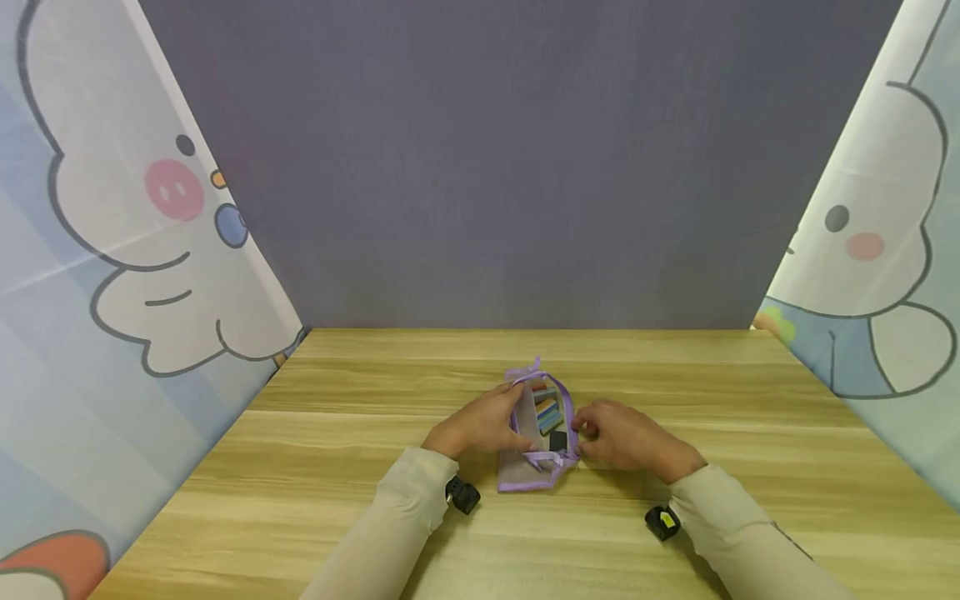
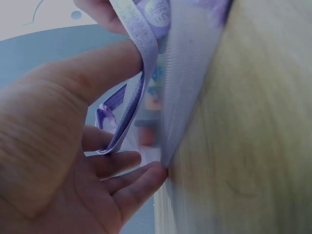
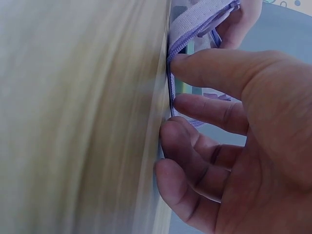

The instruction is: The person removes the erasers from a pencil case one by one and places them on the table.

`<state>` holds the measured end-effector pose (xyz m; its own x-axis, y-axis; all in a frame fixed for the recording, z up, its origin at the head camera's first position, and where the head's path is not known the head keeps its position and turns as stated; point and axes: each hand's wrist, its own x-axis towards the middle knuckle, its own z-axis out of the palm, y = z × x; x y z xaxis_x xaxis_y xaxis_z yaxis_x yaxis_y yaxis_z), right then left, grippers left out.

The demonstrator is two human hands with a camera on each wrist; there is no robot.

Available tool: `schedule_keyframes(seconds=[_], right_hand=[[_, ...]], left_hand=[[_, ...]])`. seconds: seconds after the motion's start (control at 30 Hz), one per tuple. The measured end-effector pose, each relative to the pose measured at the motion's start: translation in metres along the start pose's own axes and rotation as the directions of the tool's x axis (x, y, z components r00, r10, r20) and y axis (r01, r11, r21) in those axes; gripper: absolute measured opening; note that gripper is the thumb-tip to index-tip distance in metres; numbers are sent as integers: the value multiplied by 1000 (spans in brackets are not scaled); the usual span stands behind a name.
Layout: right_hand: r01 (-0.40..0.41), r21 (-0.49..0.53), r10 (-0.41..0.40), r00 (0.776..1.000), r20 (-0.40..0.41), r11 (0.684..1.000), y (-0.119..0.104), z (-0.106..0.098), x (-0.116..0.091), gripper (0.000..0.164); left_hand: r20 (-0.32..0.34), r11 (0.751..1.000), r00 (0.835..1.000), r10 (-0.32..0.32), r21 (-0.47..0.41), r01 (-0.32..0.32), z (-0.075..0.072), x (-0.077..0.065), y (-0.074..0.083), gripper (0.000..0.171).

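Note:
A see-through mesh zip pouch (image 1: 517, 472) with purple trim lies on the table, its mouth spread wide. Inside it are several small coloured bars (image 1: 550, 415) and a small black block (image 1: 558, 441). My left hand (image 1: 483, 422) holds the pouch's left edge; in the left wrist view the thumb and fingers bend around the purple zip edge (image 2: 150, 51). At the opposite side, my right hand (image 1: 621, 435) pinches the right zip edge (image 3: 171, 80) between thumb and forefinger. Its other fingers curl close to the tabletop.
The wood-grain table (image 1: 360, 392) stretches out on all sides of the pouch. Behind it stands a dark grey panel (image 1: 517, 167). Cartoon-printed cloths (image 1: 75, 333) hang at left and right. A black wrist camera (image 1: 462, 495) sits on each wrist.

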<state>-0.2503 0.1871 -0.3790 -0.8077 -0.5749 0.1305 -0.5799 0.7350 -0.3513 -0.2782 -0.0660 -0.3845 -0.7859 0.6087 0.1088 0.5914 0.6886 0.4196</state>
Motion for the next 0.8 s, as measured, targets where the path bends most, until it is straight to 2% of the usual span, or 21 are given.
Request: schedule_keyframes(seconds=[0.17, 0.3, 0.53, 0.8], right_hand=[[-1, 1, 1, 1000, -12, 1000, 2, 2, -1, 23], [6, 13, -5, 1000, -14, 1000, 2, 2, -1, 26], [-44, 34, 44, 999, -15, 998, 2, 0, -3, 23], [-12, 24, 12, 1000, 4, 1000, 0, -1, -2, 25]], left_hand=[[1, 999, 999, 49, -19, -49, 3, 2, -4, 95], [21, 998, 998, 55, -5, -55, 0, 2, -6, 96], [49, 999, 999, 20, 45, -22, -8, 4, -2, 96], [100, 999, 994, -42, 35, 39, -7, -1, -4, 103]])
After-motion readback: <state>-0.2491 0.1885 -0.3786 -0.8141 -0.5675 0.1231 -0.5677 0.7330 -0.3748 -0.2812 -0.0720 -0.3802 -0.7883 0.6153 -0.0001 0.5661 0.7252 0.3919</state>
